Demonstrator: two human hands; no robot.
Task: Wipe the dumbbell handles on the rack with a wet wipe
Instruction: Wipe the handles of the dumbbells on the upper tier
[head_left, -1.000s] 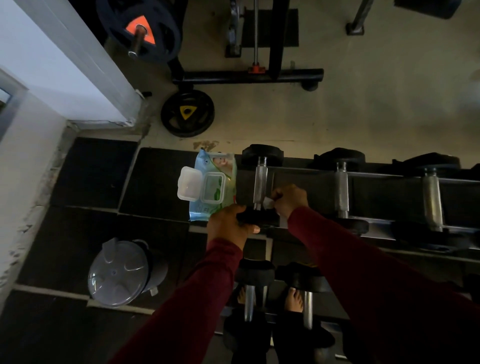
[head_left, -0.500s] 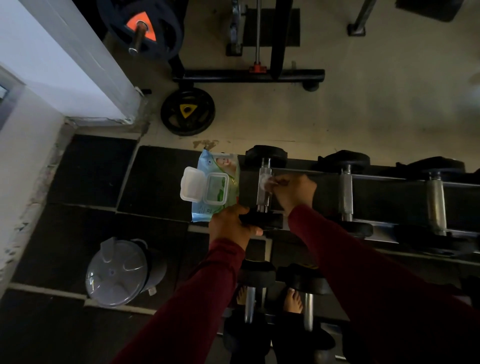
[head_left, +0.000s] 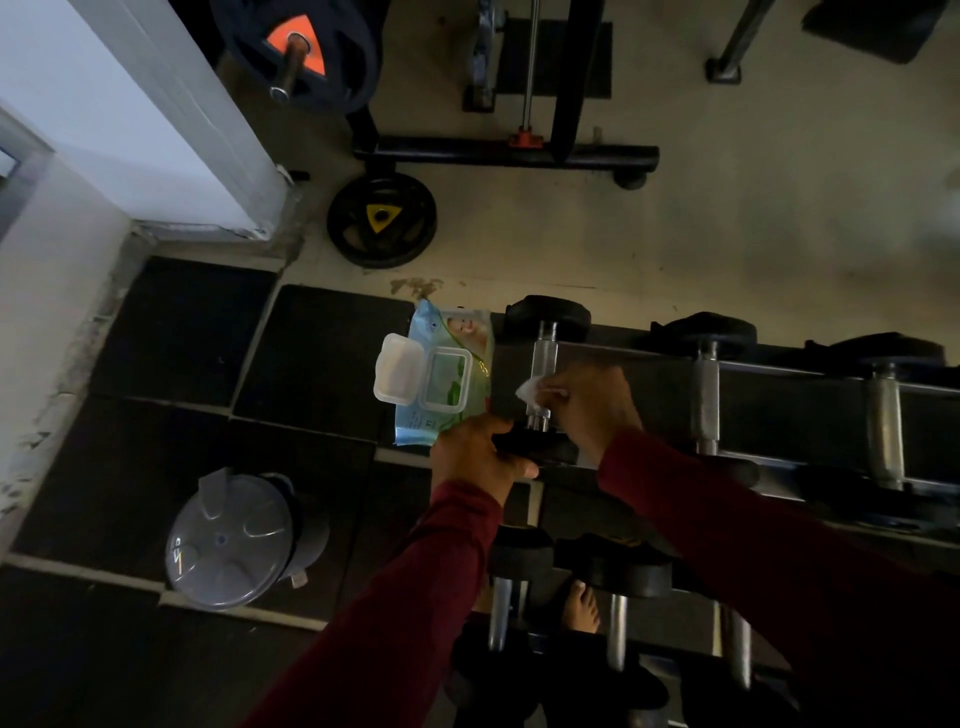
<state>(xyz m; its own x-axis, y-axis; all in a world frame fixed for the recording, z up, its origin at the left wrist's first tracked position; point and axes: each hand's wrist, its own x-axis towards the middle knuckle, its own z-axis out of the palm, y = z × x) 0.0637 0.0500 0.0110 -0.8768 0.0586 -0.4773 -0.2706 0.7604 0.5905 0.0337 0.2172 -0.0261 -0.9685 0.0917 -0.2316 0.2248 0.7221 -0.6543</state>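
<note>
head view: a pale blue wet wipe pack (head_left: 444, 371) was seen lying at the left end of the rack (head_left: 810, 400), its clear flip lid (head_left: 397, 370) swung open to the left; what remained inside could not be told. a grey lidded bin (head_left: 231, 540) was stood on the dark floor mats (head_left: 317, 358) to the lower left, its lid closed and its contents hidden.

the leftmost dumbbell (head_left: 543, 374) on the upper tier was held at its near black head by the left hand (head_left: 475, 457), the fingers curled round that head. a crumpled white wet wipe (head_left: 530, 389) was pinched in the fingers of the right hand (head_left: 592, 402) and pressed against the chrome handle, near its middle. both arms were covered by dark red sleeves (head_left: 727, 519).

two more dumbbells (head_left: 706, 384) were laid on the same tier to the right, and further ones (head_left: 615, 597) on the tier below, where bare toes (head_left: 582, 605) were glimpsed between them.

beyond the mats a pale, dimly lit concrete floor (head_left: 727, 234) was seen. a black weight plate (head_left: 382, 221) with a yellow triangle was laid there beside a white wall (head_left: 130, 119), and a plate marked orange (head_left: 298, 47) was mounted on a bar above it.
</note>
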